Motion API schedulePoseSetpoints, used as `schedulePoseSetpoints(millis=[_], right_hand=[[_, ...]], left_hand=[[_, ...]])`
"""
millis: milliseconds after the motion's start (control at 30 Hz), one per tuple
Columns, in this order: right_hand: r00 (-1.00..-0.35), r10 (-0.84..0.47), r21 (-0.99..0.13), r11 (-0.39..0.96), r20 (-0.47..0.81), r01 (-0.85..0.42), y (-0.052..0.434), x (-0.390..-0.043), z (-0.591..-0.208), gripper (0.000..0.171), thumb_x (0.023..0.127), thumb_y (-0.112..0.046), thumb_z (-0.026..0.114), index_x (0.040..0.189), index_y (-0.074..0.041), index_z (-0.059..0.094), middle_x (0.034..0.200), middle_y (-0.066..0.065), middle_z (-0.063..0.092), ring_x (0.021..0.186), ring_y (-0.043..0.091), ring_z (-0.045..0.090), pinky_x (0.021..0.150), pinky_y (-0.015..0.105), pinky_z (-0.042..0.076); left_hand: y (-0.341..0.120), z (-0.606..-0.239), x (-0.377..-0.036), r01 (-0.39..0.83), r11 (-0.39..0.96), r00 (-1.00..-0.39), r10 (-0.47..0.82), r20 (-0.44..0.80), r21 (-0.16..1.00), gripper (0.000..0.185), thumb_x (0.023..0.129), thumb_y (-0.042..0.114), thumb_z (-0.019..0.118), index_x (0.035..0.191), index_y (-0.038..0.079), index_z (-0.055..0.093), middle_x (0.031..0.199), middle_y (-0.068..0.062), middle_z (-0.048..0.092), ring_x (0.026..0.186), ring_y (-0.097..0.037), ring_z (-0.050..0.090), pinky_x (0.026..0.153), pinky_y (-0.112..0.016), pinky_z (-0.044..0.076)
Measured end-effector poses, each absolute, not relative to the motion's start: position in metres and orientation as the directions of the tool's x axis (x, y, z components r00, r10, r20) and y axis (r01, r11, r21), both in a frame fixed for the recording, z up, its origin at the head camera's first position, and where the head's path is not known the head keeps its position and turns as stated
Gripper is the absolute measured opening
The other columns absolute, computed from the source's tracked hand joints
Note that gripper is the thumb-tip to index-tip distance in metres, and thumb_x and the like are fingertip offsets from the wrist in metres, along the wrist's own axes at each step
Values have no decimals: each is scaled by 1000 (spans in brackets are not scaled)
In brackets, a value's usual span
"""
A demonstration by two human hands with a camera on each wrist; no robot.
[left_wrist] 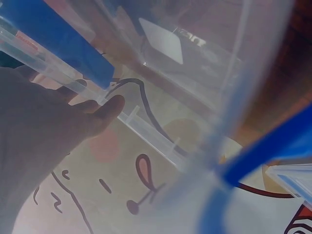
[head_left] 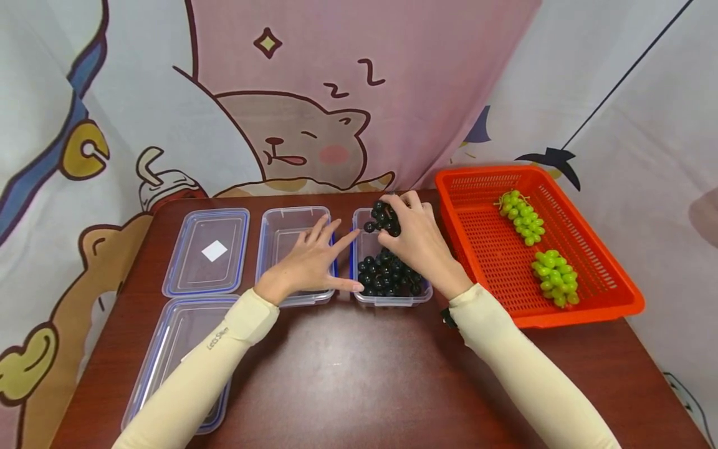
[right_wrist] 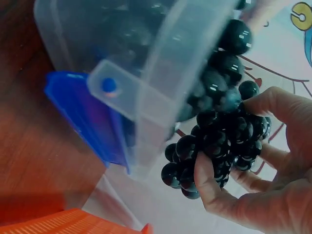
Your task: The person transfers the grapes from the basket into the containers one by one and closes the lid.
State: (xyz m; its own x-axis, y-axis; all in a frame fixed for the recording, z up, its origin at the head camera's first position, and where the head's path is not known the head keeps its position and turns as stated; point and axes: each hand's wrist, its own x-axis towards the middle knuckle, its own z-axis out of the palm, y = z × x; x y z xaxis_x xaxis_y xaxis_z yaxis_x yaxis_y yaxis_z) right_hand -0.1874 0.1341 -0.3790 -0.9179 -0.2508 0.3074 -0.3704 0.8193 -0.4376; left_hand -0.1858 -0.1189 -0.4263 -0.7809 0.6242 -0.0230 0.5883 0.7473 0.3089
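My right hand point(head_left: 412, 231) grips a bunch of dark grapes point(head_left: 384, 218) above the far end of a clear plastic box point(head_left: 363, 298) that has another dark bunch point(head_left: 388, 277) inside. In the right wrist view, fingers point(right_wrist: 207, 179) curl round the dark grapes point(right_wrist: 222, 141) beside the box wall point(right_wrist: 161, 97). My left hand point(head_left: 314, 255) lies flat with spread fingers over the rim between this box and the empty middle box point(head_left: 280, 227), touching both. The left wrist view shows my palm point(left_wrist: 44, 141) against a clear wall.
An orange basket point(head_left: 594, 293) at the right holds two bunches of green grapes point(head_left: 521, 216) point(head_left: 555, 277). Two clear lids point(head_left: 210, 249) point(head_left: 168, 349) with blue edges lie at the left on the brown table point(head_left: 359, 374). A cartoon curtain hangs behind.
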Motion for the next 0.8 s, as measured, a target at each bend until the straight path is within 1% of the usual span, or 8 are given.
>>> schedulePoseSetpoints(millis=[133, 200, 267, 400, 500, 633, 733, 800], right_hand=[[-923, -283, -373, 852, 261, -367, 132, -190, -384, 63, 94, -16, 81, 154, -13, 60, 138, 20, 55, 116, 46, 50, 84, 54, 59], [-927, -302, -332, 871, 223, -363, 131, -191, -386, 66, 96, -21, 82, 157, -14, 58, 144, 22, 55, 124, 48, 51, 85, 58, 61], [-932, -323, -279, 891, 166, -358, 130, -191, -387, 71, 98, -29, 83, 161, -15, 54, 150, 24, 54, 130, 50, 51, 89, 63, 60], [-939, -340, -193, 920, 46, -342, 132, -190, -391, 80, 101, -46, 79, 168, -18, 46, 159, 25, 52, 138, 53, 48, 104, 68, 48], [-943, -333, -154, 932, -1, -329, 133, -190, -393, 81, 103, -57, 73, 169, -21, 44, 160, 22, 53, 140, 52, 45, 104, 70, 39], [-934, -355, -130, 928, -30, -349, 132, -190, -396, 85, 102, -69, 64, 169, -21, 44, 163, 21, 49, 148, 51, 37, 114, 74, 28], [-920, -389, -156, 913, -48, -377, 131, -190, -402, 89, 104, -72, 57, 172, -17, 38, 167, 23, 43, 154, 49, 32, 119, 75, 23], [-909, -412, -223, 894, -67, -389, 133, -190, -407, 88, 108, -68, 52, 174, -14, 30, 169, 24, 41, 155, 48, 33, 122, 73, 24]], left_hand=[[-119, -428, -187, 583, 752, -782, 622, -37, 309, 114, 89, 79, 73, 177, 26, 22, 178, -25, 15, 165, -47, -3, 120, -79, 21], [-119, -428, -187, 580, 754, -783, 620, -43, 309, 114, 89, 80, 72, 177, 26, 22, 179, -24, 14, 165, -47, -3, 120, -79, 20], [-119, -428, -186, 575, 757, -786, 617, -49, 309, 115, 89, 80, 72, 177, 25, 23, 179, -24, 13, 165, -47, -4, 120, -79, 20], [-117, -427, -186, 572, 760, -786, 615, -57, 307, 116, 89, 80, 72, 177, 23, 21, 179, -24, 13, 165, -46, -4, 120, -78, 20], [-116, -427, -186, 575, 759, -785, 617, -55, 305, 118, 89, 80, 73, 177, 23, 19, 179, -24, 12, 165, -45, -4, 121, -78, 20], [-116, -427, -187, 578, 758, -785, 618, -47, 300, 119, 89, 78, 74, 177, 21, 18, 179, -24, 12, 165, -46, -3, 121, -78, 20], [-118, -427, -186, 576, 758, -786, 616, -47, 306, 120, 89, 78, 74, 177, 19, 18, 179, -25, 12, 165, -47, -3, 121, -78, 20], [-119, -427, -186, 570, 760, -789, 612, -49, 313, 120, 89, 78, 74, 177, 17, 18, 179, -25, 12, 165, -47, -3, 121, -78, 20]])
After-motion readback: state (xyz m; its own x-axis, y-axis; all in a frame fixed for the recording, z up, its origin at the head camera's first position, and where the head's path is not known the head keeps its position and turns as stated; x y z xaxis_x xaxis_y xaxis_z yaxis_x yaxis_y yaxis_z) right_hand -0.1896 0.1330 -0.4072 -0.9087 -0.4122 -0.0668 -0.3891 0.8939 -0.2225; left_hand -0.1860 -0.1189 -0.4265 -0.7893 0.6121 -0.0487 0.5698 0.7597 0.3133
